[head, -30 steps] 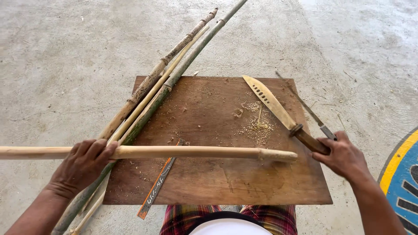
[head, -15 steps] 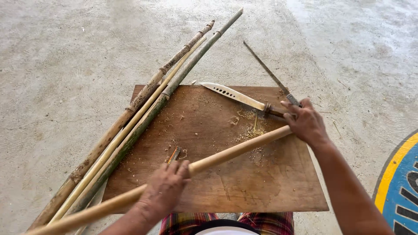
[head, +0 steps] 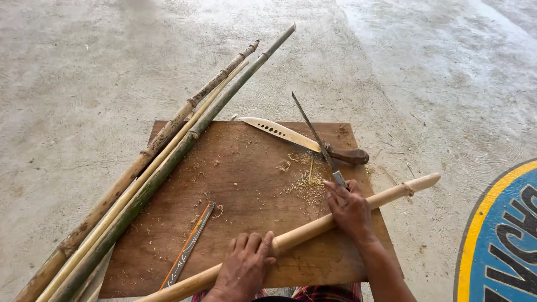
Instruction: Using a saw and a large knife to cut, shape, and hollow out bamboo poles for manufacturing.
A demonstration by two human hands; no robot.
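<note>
Rough grey concrete floor [head: 84, 84] is spreading out under everything, and a curved blue and yellow painted shape [head: 503, 240] is showing at the right edge. On the floor a brown wooden board [head: 235, 184] is lying flat, dusted with pale shavings [head: 305, 187]. Three long bamboo poles [head: 168, 151], one brownish, one pale and one green, are lying side by side across the board's left corner, running from lower left to upper right. Across the board's near part a peeled stick [head: 313, 226] is lying slanted; it is pale cream, smooth and round, with a rounded tip reaching past the board's right edge. The left hand [head: 243, 268] is wrapping around the stick near its lower end, and the right hand [head: 349, 210] is pressing down over its middle while gripping a thin narrow blade [head: 313, 131] that is pointing away. A broad knife [head: 291, 134] with holes along its blade and a dark wooden handle is resting on the board's far side, just beyond the right hand. A slim orange-edged strip [head: 187, 246] is lying near the left hand.
</note>
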